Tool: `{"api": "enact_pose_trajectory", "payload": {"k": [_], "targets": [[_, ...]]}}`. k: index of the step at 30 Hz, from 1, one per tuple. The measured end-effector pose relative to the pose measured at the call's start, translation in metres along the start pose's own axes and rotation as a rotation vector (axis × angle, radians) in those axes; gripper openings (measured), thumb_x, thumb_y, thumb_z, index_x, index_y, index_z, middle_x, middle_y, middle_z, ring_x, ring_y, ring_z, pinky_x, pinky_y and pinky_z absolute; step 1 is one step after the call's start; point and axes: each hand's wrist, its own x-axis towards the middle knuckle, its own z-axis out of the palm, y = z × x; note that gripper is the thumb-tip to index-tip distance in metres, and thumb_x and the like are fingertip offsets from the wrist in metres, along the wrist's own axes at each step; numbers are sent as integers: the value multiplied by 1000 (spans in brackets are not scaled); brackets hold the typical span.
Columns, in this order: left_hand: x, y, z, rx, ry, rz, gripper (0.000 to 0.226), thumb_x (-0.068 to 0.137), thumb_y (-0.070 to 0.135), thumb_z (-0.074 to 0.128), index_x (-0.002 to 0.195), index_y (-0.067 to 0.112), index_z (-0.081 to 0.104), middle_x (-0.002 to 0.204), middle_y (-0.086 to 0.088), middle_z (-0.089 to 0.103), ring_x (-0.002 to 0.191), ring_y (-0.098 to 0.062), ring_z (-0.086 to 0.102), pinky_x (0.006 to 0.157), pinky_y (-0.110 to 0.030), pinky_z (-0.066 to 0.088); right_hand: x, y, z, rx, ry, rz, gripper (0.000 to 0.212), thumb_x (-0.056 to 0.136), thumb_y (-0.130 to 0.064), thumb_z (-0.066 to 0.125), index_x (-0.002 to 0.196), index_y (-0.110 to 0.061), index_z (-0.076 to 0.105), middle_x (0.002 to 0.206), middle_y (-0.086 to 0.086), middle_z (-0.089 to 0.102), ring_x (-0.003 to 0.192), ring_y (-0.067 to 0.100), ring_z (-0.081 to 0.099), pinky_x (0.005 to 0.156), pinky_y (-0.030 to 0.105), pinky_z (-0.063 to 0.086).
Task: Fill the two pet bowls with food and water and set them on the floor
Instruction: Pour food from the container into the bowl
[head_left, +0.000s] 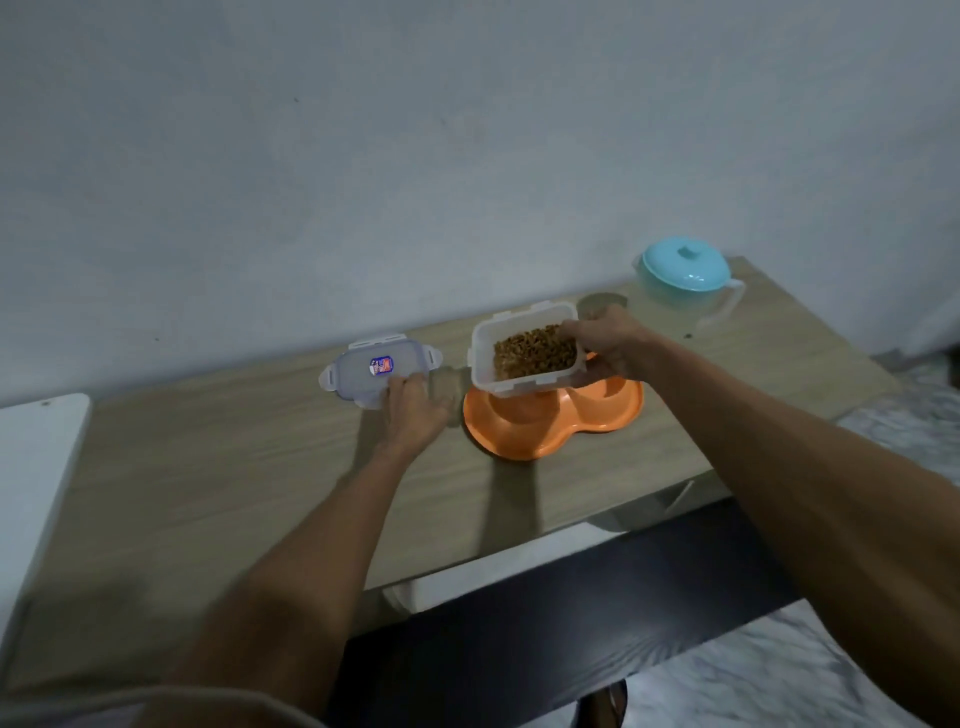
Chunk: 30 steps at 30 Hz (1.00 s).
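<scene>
Right hand (605, 345) grips the open container (485, 364) of kibble (535, 352), tilted over the orange double pet bowl (519, 436), which sits towards the desk's (234, 493) far edge, well apart from its near edge. Left hand (415, 410) touches the lid (363, 366) just left of the bowl; its grip is too blurred to tell. The lid's red-blue label (381, 365) is unreadable. A jug (685, 275) stands at the far right corner.

The scene is dimly, bluishly lit; soft shadows are thrown down-frame across the table (208, 493); blur is seen throughout, edges bent.
</scene>
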Motion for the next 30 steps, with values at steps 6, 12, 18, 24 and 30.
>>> {"api": "enact_pose_trajectory", "payload": {"k": [6,12,18,24,30], "targets": [[-39,11,37,211,-149,154,80,71,71,62,134,25,45,131,-8,55,120,-32,55,97,-46,47,-3,24,-29,-40,209,-52,39,81,-34,74,101,-1,64,83,16,69,66,32,71,66,51,62],[-44,8,56,256,-128,160,76,76,63,67,133,18,47,136,-7,52,125,-30,51,99,-46,45,-14,36,-24,-163,334,-170,40,74,-45,73,86,-11,58,84,13,68,65,34,71,58,47,62],[-43,11,64,285,-112,151,63,82,54,67,128,13,56,144,-5,44,131,-32,45,104,-49,42,-19,39,-8,-273,413,-301,38,75,-50,69,72,-17,50,90,12,64,74,34,67,65,50,59],[-43,14,67,317,-110,134,51,84,49,66,119,11,62,140,-3,46,126,-32,48,102,-47,42,-25,36,1,-423,409,-406,36,83,-41,68,85,-14,45,115,13,54,98,35,55,80,42,45],[-42,13,68,279,-111,136,55,84,48,66,127,14,59,141,-4,47,127,-34,48,103,-50,42,-26,33,6,-523,395,-478,33,84,-37,70,90,-13,48,112,13,51,94,35,55,82,48,49]]}}
